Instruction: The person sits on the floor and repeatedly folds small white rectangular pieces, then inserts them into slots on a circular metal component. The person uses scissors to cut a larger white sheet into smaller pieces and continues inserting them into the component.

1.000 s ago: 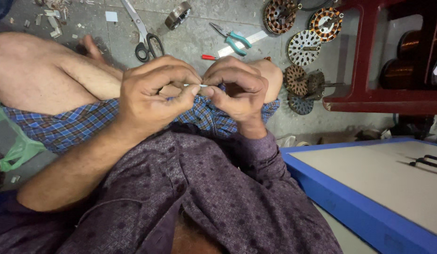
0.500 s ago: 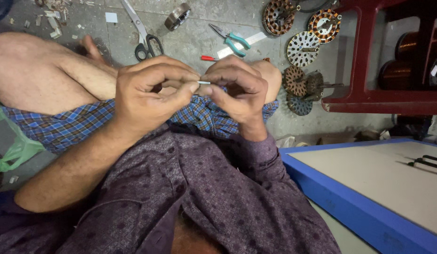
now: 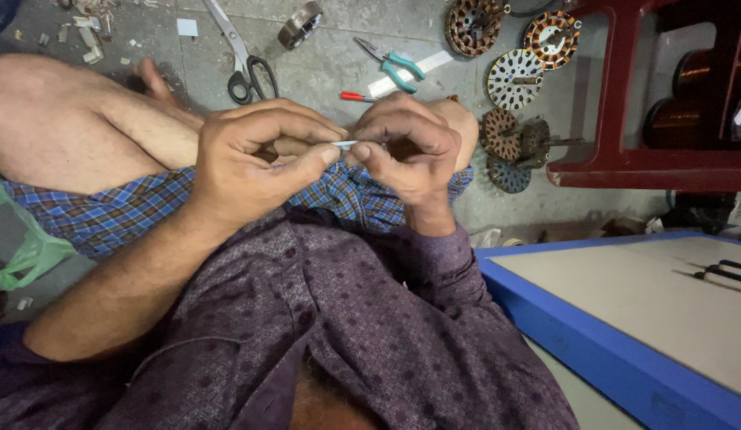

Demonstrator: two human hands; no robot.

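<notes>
Left hand and right hand pinch small white strip between fingertips, grips clamped from both ends, steadying it above lap; scissors on floor nearby.

grey concrete floor, red shelf, blue-edged board

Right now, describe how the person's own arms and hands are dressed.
Both hands are bare: no gloves, rings or watch show. The left hand has a bare forearm, with no sleeve visible on it. The right hand ends at a purple patterned sleeve reaching the wrist.
</notes>
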